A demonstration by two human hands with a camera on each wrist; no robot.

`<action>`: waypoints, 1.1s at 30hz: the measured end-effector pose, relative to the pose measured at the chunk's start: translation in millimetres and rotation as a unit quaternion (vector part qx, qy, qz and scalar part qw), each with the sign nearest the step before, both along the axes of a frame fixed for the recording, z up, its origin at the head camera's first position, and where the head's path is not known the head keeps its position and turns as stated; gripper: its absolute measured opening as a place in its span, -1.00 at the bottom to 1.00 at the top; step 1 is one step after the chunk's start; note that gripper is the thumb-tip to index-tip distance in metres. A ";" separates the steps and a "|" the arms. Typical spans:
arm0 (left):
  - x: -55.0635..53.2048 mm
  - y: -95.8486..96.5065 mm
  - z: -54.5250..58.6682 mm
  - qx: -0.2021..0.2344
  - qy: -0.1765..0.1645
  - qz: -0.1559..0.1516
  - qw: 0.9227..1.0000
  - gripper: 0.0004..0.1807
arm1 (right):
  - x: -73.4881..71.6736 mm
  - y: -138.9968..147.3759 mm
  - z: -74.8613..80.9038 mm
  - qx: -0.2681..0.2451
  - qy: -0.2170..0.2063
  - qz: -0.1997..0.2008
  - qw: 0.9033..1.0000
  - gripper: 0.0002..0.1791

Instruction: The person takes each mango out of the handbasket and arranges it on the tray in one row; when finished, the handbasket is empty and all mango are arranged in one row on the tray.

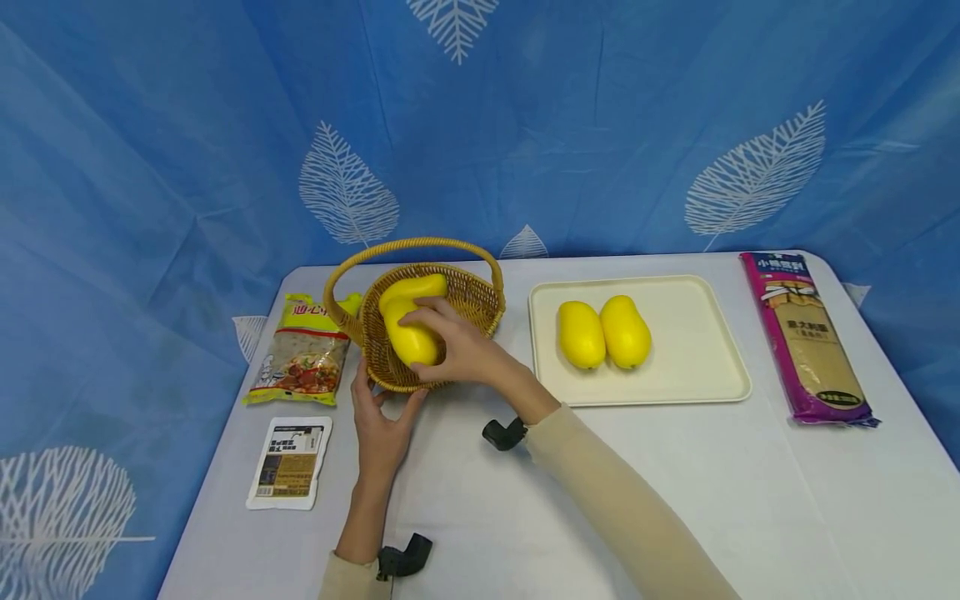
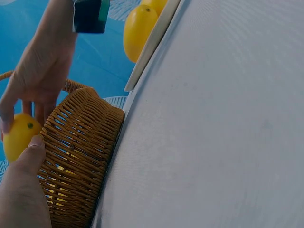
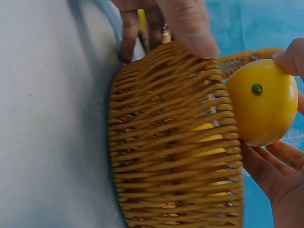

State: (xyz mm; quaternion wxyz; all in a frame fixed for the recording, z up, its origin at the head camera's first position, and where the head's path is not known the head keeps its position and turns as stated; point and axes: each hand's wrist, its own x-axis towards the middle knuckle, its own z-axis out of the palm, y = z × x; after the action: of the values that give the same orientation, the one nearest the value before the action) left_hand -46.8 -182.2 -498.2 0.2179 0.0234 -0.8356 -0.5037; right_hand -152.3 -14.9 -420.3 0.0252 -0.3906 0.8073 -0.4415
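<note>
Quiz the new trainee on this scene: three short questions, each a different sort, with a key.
1. Multiple choice: what does the right grip hold? A) the white pack; B) a yellow fruit; C) the purple pack.
2. Count: how many loose fruits lie on the tray?
3. True or false: the left grip touches the tray.

Key: 1. B. 2. Two. 3. False; it holds the basket.

This is looking like a staged recording corner: a blue, white-leaf-printed fabric backdrop (image 1: 525, 125) is hanging behind a white, round-cornered worktop (image 1: 487, 517), and black wrist-worn cameras (image 1: 405, 557) are showing; the backdrop is hiding the room.
</note>
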 end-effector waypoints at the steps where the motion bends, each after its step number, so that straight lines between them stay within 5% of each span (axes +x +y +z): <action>1: 0.0 0.1 -0.3 0.001 -0.001 0.001 1.000 0.08 | 0.8 2.2 1.3 -0.003 0.005 -0.002 1.000 -0.38; 8: 0.4 2.3 1.3 0.013 0.007 0.002 1.000 0.09 | 8.2 18.2 11.0 -0.019 0.034 -0.016 0.999 -0.38; 16: 8.5 14.3 33.5 0.012 0.003 0.003 1.000 0.01 | 15.9 34.3 19.7 -0.058 0.070 -0.021 0.996 -0.38; 20: 10.3 16.2 39.7 0.013 0.005 -0.002 1.000 0.00 | 20.4 43.4 23.6 -0.069 0.078 -0.024 0.994 -0.38; 24: 9.0 15.5 35.6 0.015 0.005 -0.001 1.000 0.01 | 24.3 54.0 27.9 -0.072 0.082 -0.029 0.994 -0.36; 33: -0.3 2.7 0.6 0.020 -0.008 0.006 1.000 0.10 | 28.4 85.8 29.4 -0.093 0.058 -0.052 0.993 -0.31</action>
State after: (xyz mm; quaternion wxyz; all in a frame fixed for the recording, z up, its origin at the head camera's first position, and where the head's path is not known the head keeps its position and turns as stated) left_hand -47.2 -179.5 -497.6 0.2143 0.0369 -0.8267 -0.5189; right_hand -123.9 70.9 -390.9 -0.0806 -0.3740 0.7820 -0.4921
